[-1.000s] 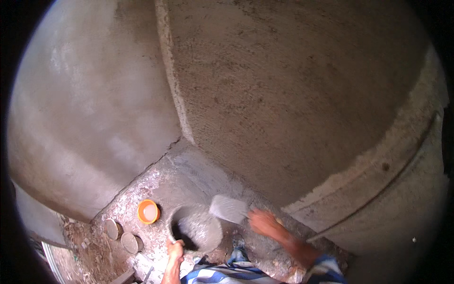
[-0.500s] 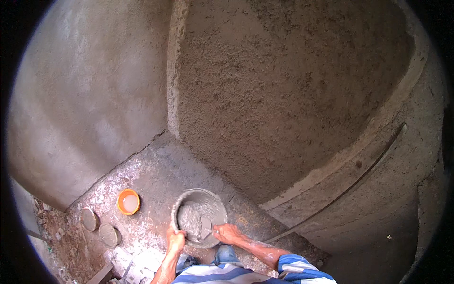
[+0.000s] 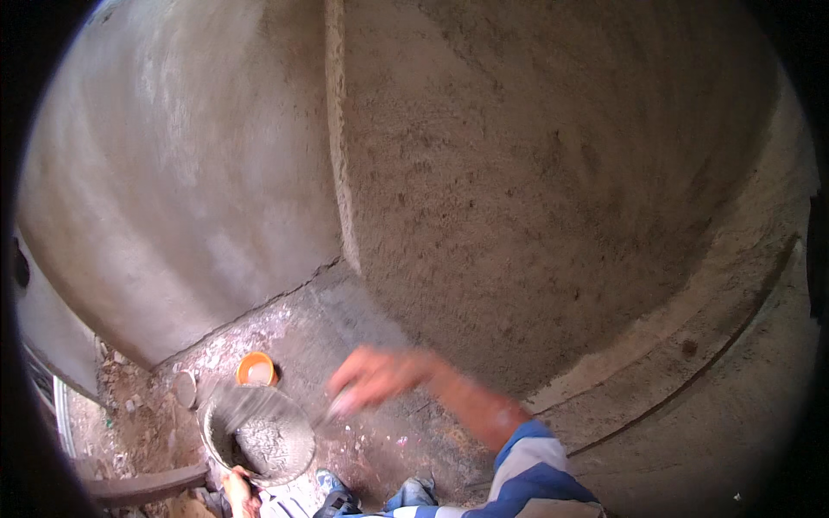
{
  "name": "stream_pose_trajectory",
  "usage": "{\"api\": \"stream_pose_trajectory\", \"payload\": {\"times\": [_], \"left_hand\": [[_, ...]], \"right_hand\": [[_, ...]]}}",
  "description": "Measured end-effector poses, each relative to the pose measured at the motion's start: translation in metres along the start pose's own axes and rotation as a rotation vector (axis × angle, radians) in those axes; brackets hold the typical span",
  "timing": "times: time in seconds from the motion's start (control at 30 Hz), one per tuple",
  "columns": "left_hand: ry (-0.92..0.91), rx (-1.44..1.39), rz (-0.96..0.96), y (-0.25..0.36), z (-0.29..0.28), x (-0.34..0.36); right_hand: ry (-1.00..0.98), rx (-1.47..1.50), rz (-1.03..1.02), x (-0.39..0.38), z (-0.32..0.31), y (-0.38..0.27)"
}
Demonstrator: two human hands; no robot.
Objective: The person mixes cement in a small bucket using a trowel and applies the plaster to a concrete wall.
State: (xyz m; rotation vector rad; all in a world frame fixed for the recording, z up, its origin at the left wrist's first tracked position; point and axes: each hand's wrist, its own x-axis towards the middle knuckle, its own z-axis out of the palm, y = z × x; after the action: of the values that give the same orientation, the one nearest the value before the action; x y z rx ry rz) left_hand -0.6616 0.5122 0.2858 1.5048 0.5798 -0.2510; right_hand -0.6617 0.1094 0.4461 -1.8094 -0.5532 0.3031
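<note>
My left hand (image 3: 239, 490) grips the near rim of a round grey basin (image 3: 207, 432), its fingers closed over the edge. Wet grey mortar (image 3: 275, 445) lies in the basin, which tilts. To the right and above it is my right hand (image 3: 377, 380), smeared by motion, closed on a trowel (image 3: 325, 414). The trowel is blurred, so its blade's outline is unclear. A grey streak crosses the basin's far part; I cannot tell whether it is blade or mortar.
Behind the basin stands an orange bowl (image 3: 256, 369) of cloudy liquid, with a small round container (image 3: 185, 389) to its left. A rough, dark plastered wall (image 3: 535, 190) meets a smoother wall (image 3: 199, 190) at a corner. Rubble (image 3: 129, 397) and a curved plank (image 3: 147, 485) lie left.
The basin has moved left with my left hand and tilted. My right hand has lifted the trowel out of the mortar and swung up and forward. The view has shifted too.
</note>
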Motion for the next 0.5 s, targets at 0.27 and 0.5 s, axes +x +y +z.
{"api": "stream_pose_trajectory", "payload": {"times": [0.27,0.5], "left_hand": [[0.124,0.293,0.093,-0.033,0.013,-0.018],[-0.230,0.382,-0.108,-0.087,0.103,-0.019]], "right_hand": [[1.831,-0.137,0.686,-0.285,0.098,0.119],[0.669,-0.388,0.995,-0.257,0.193,0.161]]}}
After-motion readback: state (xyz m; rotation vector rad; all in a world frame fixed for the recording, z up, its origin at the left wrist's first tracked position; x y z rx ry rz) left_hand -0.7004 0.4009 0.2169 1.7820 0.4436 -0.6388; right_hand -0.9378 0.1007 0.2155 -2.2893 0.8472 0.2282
